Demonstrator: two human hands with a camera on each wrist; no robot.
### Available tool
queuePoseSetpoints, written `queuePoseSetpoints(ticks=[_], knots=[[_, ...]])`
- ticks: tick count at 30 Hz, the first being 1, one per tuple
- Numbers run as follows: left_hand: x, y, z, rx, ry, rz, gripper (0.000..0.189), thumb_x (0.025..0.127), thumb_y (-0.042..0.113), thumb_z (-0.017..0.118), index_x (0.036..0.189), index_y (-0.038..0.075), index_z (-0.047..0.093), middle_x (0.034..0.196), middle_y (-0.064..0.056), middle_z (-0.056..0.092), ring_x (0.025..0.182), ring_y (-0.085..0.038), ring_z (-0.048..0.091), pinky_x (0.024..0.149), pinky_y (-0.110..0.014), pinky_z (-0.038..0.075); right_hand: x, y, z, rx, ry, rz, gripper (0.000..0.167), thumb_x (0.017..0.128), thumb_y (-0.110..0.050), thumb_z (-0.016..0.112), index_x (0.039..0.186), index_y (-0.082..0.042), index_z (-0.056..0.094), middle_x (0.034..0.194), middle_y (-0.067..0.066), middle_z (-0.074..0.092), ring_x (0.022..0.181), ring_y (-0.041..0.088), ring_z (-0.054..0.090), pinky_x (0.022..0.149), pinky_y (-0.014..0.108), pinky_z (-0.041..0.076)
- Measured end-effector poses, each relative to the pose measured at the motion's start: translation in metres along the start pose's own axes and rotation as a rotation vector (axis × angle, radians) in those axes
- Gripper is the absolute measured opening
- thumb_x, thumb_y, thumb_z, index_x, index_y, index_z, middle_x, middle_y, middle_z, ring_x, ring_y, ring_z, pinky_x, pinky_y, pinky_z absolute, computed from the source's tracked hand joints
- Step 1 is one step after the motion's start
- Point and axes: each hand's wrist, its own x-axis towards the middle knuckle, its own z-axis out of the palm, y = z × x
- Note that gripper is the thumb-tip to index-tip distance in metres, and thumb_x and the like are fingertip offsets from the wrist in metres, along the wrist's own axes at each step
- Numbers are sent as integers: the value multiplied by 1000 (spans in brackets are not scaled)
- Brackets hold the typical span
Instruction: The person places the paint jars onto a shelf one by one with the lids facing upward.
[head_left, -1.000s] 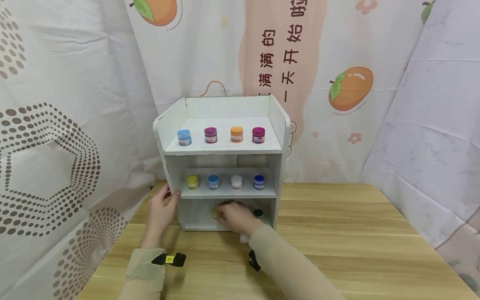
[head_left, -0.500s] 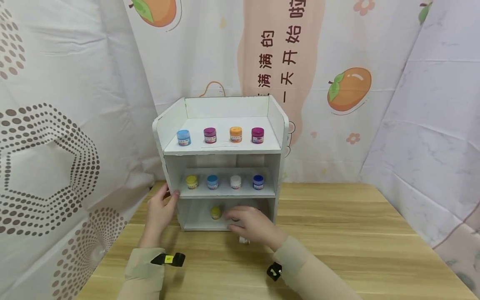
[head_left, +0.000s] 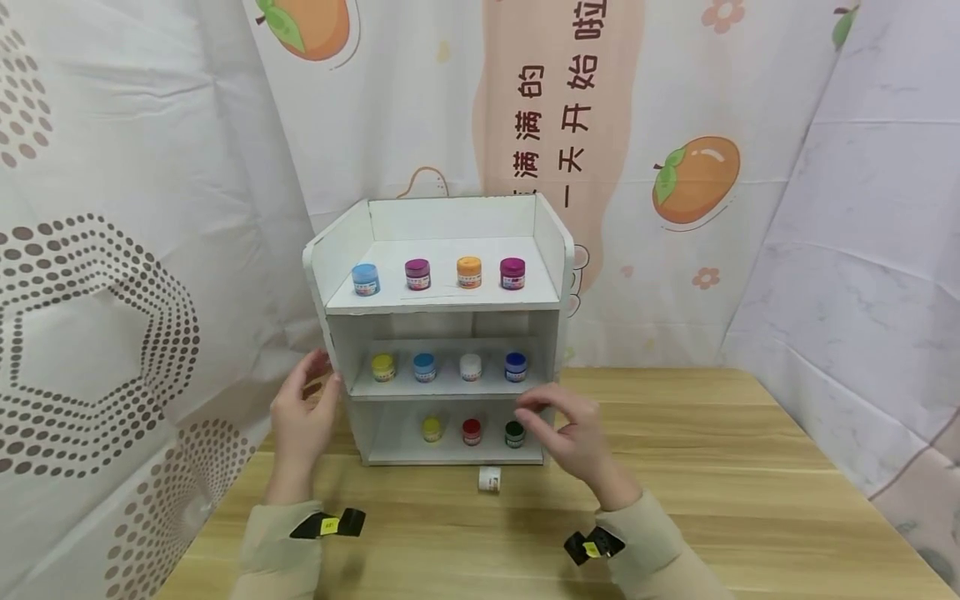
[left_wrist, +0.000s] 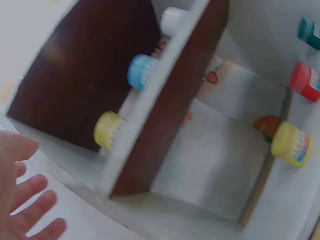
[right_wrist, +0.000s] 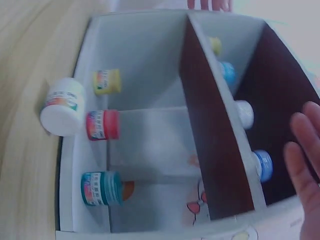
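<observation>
Several small paint jars stand in rows on a white three-level shelf unit (head_left: 450,454). On its bottom level are a yellow jar (head_left: 432,429), a red jar (head_left: 471,431) and a dark green jar (head_left: 514,433). A white jar (head_left: 490,479) is on the table in front; I cannot tell whether it is upright or lying. My left hand (head_left: 302,417) is beside the unit's left side, holding nothing, fingers loosely bent. In front of the unit's lower right side, my right hand (head_left: 573,437) hovers with relaxed fingers and nothing in them.
On the middle level stand yellow, light blue, white and dark blue jars (head_left: 515,367). The top level bears light blue, purple, orange (head_left: 469,272) and magenta jars. Printed curtains (head_left: 675,292) hang behind the wooden table (head_left: 675,467).
My right hand has let go of the yellow jar on the bottom level and drawn back to the right, uncovering the red jar. The left hand has come off the unit's side.
</observation>
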Motion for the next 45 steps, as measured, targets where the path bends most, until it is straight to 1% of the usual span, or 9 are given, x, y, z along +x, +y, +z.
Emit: queuePoseSetpoints(ticks=[5,9,14,21,26,30,35,41,45], knots=[[3,22,-1,-15,145,148,36,91,-9,69,127,-5,66,115,-17,71,102,-21,63,86,-20,50,3,-7,-18,30,246,112,10,89,7,71,88,11,62,83,20,63,81,11,63,76,16,55],[1,54,1,-59,175,265,31,86,-17,67,117,-13,66,104,-25,69,96,-16,62,83,-19,51,8,-15,-26,33,302,264,30,77,27,68,102,22,53,97,33,56,96,18,63,83,23,56],[-2,89,8,-160,98,447,24,84,-14,64,107,-19,65,96,-30,67,89,-20,63,82,-20,52,7,-13,-31,12,211,463,44,88,19,66,129,18,51,127,30,56,119,34,59,96,30,55],[-11,84,28,-223,-75,606,25,95,10,67,108,-12,69,100,-22,70,92,-26,66,90,-22,53,-3,-2,-29,42,46,634,62,99,2,63,154,4,36,157,22,39,138,44,44,105,54,45],[-20,83,39,-218,-245,607,27,99,18,66,114,-5,70,109,-16,70,96,-27,67,94,-22,52,-8,2,-29,24,3,720,64,100,-4,65,156,-1,36,160,18,36,138,40,46,101,51,48],[-25,84,43,-210,-367,573,29,93,6,70,121,0,69,114,-13,70,101,-26,66,96,-23,51,-11,6,-27,0,-5,724,59,100,-2,64,153,3,40,153,25,43,131,44,52,96,36,53],[-30,83,46,-177,-444,507,44,85,-5,74,128,3,66,116,-11,69,105,-25,65,97,-24,50,-28,29,-25,34,21,717,54,100,-1,64,151,1,46,147,24,50,128,43,54,91,24,53],[-32,81,49,-134,-497,462,41,89,0,74,128,5,66,118,-9,69,109,-24,65,97,-28,52,-37,39,-25,89,30,734,53,101,-9,65,151,-10,50,148,17,53,129,37,55,89,26,56],[-38,81,54,-55,-655,375,37,95,12,73,131,7,66,125,-5,68,111,-21,64,89,-33,57,-24,22,-27,100,13,754,51,102,-5,62,151,-3,48,148,21,51,129,40,54,89,27,56]])
